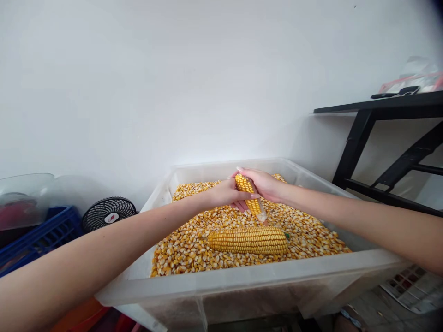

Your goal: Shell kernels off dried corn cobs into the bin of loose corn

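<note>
Holding one corn cob point(244, 185) between both hands, I had it raised over the loose kernels point(187, 251), past the middle of the bin point(242, 276) and nearer its far edge than its near one. The cob tilted, its upper end toward the far edge, its lower end toward the near edge; yellow rows covered much of the upper part, while the lower end showed pale and bare. My left hand point(224, 192) was curled narrow about its left side, thumb laid across the front and the other fingers partly hidden below. My right hand point(269, 185) was bent around the right side and the top, fingers closed in against the cob. Just nearer to me, a second cob point(247, 240) lay on its side on the kernels, roughly along the near edge, a bit of green at its right end. The kernels spread between the bin's left and right edges. Beyond the left edge stood a black fan point(109, 216), with a blue crate point(38, 240) farther left. Past the right edge was a black table point(384, 107), and off the near right corner, lower down, a white basket point(415, 290).
</note>
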`<state>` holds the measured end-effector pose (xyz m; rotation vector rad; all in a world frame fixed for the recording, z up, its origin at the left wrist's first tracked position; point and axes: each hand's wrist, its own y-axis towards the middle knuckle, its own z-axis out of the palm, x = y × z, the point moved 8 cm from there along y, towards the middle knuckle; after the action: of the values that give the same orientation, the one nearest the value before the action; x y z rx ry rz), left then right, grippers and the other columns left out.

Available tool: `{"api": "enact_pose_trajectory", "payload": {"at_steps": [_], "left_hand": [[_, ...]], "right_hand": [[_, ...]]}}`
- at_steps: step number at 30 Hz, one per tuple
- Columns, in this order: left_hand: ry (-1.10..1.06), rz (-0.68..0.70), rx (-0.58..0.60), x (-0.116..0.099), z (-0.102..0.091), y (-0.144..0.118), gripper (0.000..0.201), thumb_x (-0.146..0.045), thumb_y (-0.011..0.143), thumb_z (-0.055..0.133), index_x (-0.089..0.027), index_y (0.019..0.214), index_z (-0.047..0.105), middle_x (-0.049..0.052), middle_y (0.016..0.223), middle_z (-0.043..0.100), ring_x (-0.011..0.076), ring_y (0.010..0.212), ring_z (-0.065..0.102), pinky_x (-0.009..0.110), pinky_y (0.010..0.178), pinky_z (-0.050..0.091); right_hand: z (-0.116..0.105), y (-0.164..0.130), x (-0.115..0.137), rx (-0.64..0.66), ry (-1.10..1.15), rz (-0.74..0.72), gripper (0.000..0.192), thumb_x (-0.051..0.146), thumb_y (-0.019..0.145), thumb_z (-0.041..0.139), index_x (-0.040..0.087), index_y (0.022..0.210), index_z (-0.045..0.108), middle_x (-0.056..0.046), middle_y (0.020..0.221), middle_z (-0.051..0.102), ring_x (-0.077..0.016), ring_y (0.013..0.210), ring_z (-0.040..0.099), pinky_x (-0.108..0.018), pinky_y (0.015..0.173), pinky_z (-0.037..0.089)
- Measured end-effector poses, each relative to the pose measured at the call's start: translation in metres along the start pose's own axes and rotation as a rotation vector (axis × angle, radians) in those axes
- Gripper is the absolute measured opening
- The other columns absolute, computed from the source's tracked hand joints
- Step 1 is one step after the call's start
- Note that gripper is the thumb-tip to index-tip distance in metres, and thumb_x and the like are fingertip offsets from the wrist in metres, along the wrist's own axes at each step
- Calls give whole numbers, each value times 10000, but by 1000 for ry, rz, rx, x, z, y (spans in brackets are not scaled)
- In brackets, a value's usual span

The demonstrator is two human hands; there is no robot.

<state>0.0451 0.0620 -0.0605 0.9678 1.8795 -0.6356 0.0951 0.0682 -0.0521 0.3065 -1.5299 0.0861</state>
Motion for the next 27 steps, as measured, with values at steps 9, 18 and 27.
{"api": "enact_pose_trajectory", "payload": {"at_steps": [9,18,27], "left_hand": [[14,1,74,-4,4,-4,372,-386,723,602,-65,909,577,134,715,661,191,675,645,324,666,506],[-60,11,79,1,5,1,394,-367,708,625,-70,958,555,123,736,661,181,647,640,340,661,510],[-61,90,92,-3,4,-1,408,-383,723,613,-80,988,549,135,774,659,192,686,642,345,671,514]], "right_hand": [[-15,-4,6,-137,-262,-99,398,439,835,377,181,1097,528,-51,878,602,-162,825,537,-292,739,420],[-5,1,-7,31,-11,37,481,472,816,365,181,1188,454,-45,781,623,-184,712,570,-336,660,446],[-7,0,0,21,-76,-10,376,373,821,421,174,1132,490,-56,850,607,-174,783,564,-309,685,450]]}}
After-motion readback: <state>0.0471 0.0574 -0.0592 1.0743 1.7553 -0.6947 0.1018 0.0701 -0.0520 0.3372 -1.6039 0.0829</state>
